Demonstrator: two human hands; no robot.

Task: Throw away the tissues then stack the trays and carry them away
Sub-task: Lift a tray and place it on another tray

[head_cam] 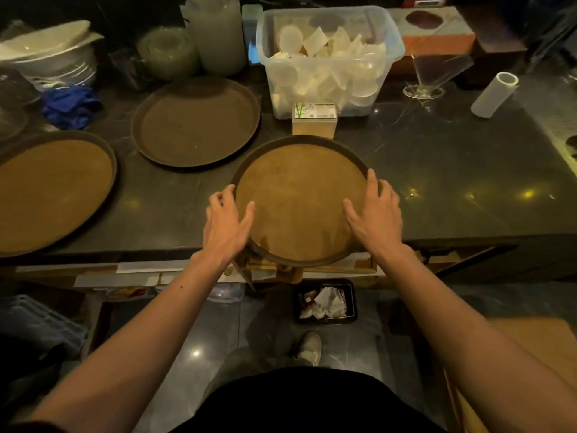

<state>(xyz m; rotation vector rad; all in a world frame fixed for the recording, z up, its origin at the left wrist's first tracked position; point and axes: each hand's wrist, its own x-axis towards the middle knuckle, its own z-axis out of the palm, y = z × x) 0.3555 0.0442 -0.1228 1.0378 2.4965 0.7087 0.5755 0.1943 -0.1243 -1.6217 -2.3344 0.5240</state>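
Observation:
A round brown tray (299,195) lies at the counter's front edge, its near rim hanging over the edge. My left hand (226,223) grips its left rim, thumb on the tray's surface. On the right rim my right hand (374,210) holds it the same way. A second round tray (196,120) lies farther back to the left. A third tray (53,192) sits at the far left, partly cut off. On the floor below stands a black bin (326,301) with white tissues (331,304) inside.
A clear plastic box (327,57) of cups stands behind the held tray, with a small cardboard box (314,118) in front of it. A cocktail glass (434,73) and paper roll (495,93) are to the right. Blue cloth (71,106) and stacked plates (53,60) at the left.

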